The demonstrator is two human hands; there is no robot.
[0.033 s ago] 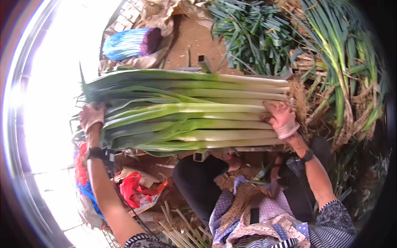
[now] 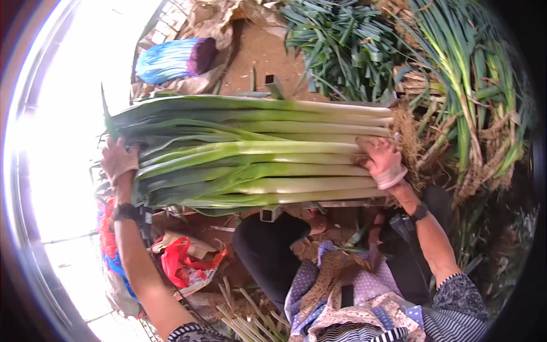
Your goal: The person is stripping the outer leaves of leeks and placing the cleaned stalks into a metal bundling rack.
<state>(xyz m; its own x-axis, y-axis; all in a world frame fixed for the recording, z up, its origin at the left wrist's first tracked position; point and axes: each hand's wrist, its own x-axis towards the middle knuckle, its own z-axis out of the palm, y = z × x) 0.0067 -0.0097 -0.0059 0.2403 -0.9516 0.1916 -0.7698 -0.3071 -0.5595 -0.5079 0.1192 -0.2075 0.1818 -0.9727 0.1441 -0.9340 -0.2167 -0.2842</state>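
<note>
We hold a flat bundle of long leeks (image 2: pixel 256 154) lying across a metal frame (image 2: pixel 272 212), white shafts right, green leaves left. Our left hand (image 2: pixel 119 161) has its fingers curled over the leaf ends; our right hand (image 2: pixel 383 161) clasps the root ends. Beyond on the dirt floor (image 2: pixel 259 57) lie loose greens (image 2: pixel 342 45) and a blue-and-purple roll (image 2: pixel 174 58); red bags (image 2: pixel 182 262) sit below.

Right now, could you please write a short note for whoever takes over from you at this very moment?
Left hand: gloved, pressed against the leafy green end of the leek bundle.
Right hand: gloved, gripping the white root end.
Bundle: lies level on a metal frame above the lap.
Done: leeks gathered side by side, ends roughly aligned.
Left: no tie visible around the bundle; more leeks piled to the right.
</note>
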